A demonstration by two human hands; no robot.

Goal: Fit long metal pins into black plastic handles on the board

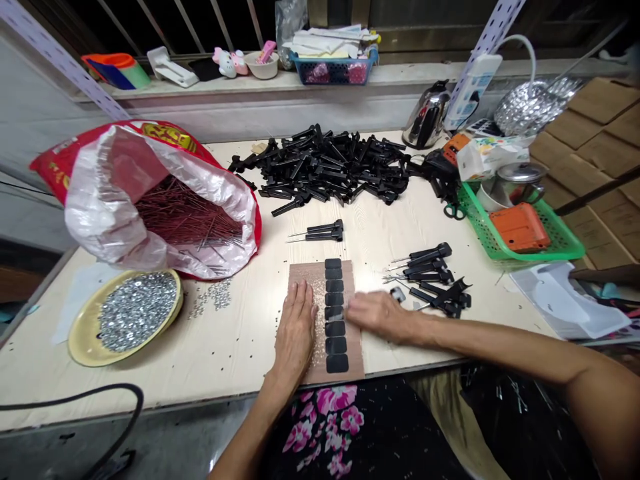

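My left hand lies flat, fingers stretched out, on the left half of a brown perforated board at the table's near edge. A column of several black rectangular pieces runs down the board's middle. My right hand rests on the board's right side, its blurred fingertips touching the black piece in mid column. Whether it holds anything I cannot make out. A small group of black handled parts with metal pins lies just right of that hand.
A big heap of black plastic parts sits at the back. A red and white bag of thin rods lies left, beside a yellow plate of small silver pieces. A green basket stands right. A kettle is behind.
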